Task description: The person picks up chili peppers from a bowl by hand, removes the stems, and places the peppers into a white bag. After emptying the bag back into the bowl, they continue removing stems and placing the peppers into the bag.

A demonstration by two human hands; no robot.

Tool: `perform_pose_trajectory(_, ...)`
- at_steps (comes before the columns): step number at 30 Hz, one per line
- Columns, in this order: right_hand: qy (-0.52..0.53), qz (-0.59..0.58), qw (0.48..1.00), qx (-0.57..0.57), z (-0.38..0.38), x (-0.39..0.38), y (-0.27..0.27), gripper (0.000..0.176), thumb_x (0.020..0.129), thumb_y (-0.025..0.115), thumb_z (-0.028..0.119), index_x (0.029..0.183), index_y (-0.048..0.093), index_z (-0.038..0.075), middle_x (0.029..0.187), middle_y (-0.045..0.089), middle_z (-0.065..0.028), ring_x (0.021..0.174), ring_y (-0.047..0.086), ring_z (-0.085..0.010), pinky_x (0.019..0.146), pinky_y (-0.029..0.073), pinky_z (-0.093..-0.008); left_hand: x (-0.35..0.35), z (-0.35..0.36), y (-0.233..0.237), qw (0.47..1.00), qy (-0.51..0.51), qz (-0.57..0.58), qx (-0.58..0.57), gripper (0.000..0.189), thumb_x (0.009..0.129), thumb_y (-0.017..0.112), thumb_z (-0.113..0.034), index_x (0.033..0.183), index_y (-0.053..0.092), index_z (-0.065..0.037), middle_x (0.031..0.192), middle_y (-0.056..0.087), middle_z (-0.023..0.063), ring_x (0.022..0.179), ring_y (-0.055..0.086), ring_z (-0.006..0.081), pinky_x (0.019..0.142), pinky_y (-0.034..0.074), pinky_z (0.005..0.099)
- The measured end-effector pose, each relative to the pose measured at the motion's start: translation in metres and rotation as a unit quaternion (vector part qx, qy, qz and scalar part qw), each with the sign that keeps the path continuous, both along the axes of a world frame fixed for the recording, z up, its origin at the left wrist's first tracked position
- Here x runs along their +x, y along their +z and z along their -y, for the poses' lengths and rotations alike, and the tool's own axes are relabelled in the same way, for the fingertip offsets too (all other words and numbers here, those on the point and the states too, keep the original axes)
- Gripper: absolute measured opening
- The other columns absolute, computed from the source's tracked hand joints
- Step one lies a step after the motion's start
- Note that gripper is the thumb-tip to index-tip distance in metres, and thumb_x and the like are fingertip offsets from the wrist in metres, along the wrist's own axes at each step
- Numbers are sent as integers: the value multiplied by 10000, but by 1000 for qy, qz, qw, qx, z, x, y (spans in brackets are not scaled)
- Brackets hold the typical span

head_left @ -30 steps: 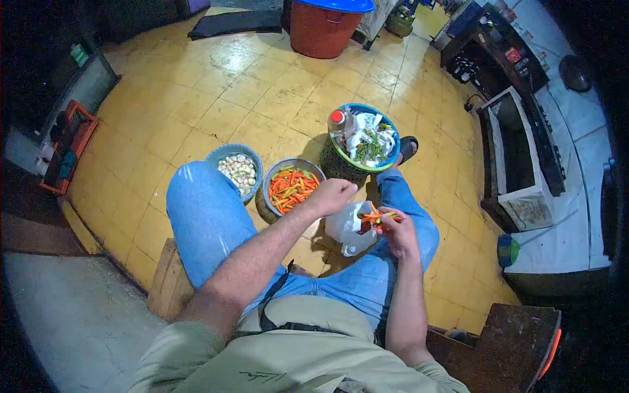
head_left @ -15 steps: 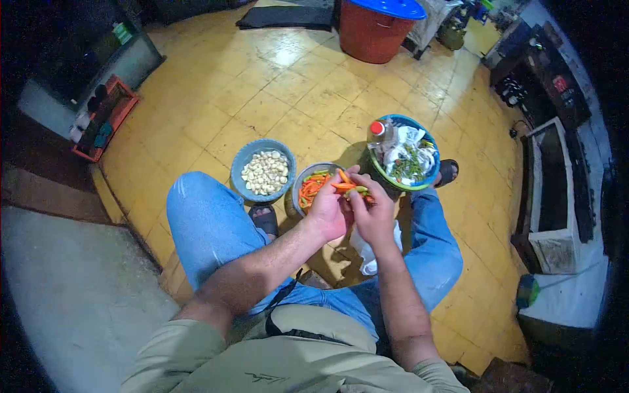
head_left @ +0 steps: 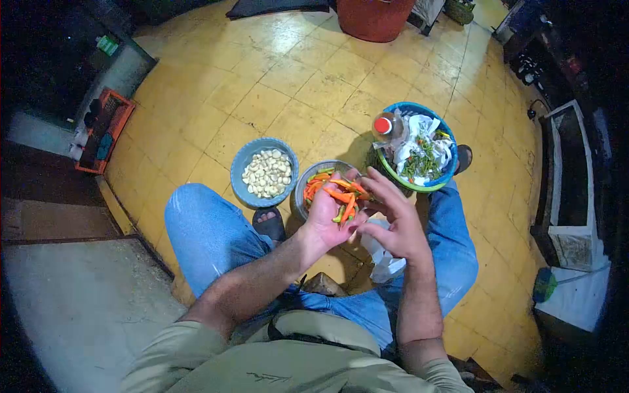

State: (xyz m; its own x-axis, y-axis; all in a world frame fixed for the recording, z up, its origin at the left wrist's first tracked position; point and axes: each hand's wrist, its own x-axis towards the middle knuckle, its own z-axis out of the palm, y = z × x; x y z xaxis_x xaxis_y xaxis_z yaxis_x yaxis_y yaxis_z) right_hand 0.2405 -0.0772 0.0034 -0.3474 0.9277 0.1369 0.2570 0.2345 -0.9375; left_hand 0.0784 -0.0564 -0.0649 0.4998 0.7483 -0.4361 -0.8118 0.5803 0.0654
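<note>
Several orange and green chili peppers lie across the upturned palm of my left hand, which cradles them. My right hand is open close beside them, fingers spread and thumb apart. Behind my left hand, partly hidden by it, stands a grey bowl with more orange and green chilies. Left of that, a blue-grey bowl holds peeled white cloves that look like garlic. A white plastic bag lies below my right hand, between my legs.
At the right, a blue and green tub holds white plastic, green stems and a red-capped bottle. An orange crate stands at the left wall. A large red bucket is at the back, a white-framed stand at the right.
My right hand has opened and drawn back to the right from the chilies. My left palm has opened out flatter, showing more chilies. The view has tilted slightly downward.
</note>
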Motion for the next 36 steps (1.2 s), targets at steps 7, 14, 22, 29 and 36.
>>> perform_pose_trajectory(7,-178,27,983,41,-8,14,-19,177,799,649,19,973,666,-8,873,641,-98,764,615,-167,678,498,-284,9,1,12,998,-10,-38,-49,395,992,344,-477,1111,581,-184,1091,637,41,1024,581,281,854,491,462)
perform_pose_trajectory(14,-140,164,974,69,-1,-10,-39,174,740,717,114,888,670,35,840,596,-136,847,558,-317,787,445,-406,16,19,-2,992,-73,-103,-14,421,987,355,-493,1212,552,-197,1162,596,2,1061,573,184,865,476,405)
perform_pose_trajectory(22,-113,149,981,50,8,-22,-38,131,767,672,57,894,646,41,872,583,-141,850,558,-331,771,461,-419,5,27,-9,992,-41,-120,-9,435,976,395,-494,1173,560,-142,1079,608,22,982,586,190,831,490,376)
perform_pose_trajectory(29,-139,123,981,58,10,-21,-47,98,775,659,42,856,616,6,806,569,-167,760,585,-337,693,483,-409,-7,31,-7,992,-16,-123,-32,358,972,467,-427,1165,555,-137,1063,604,33,934,594,178,812,511,346)
perform_pose_trajectory(36,-176,62,981,58,14,-31,-57,75,776,647,16,812,585,-4,790,571,-166,756,590,-332,677,476,-407,-1,49,-4,992,19,-123,-36,288,955,531,-365,1174,571,-184,1029,620,3,912,602,142,725,511,302)
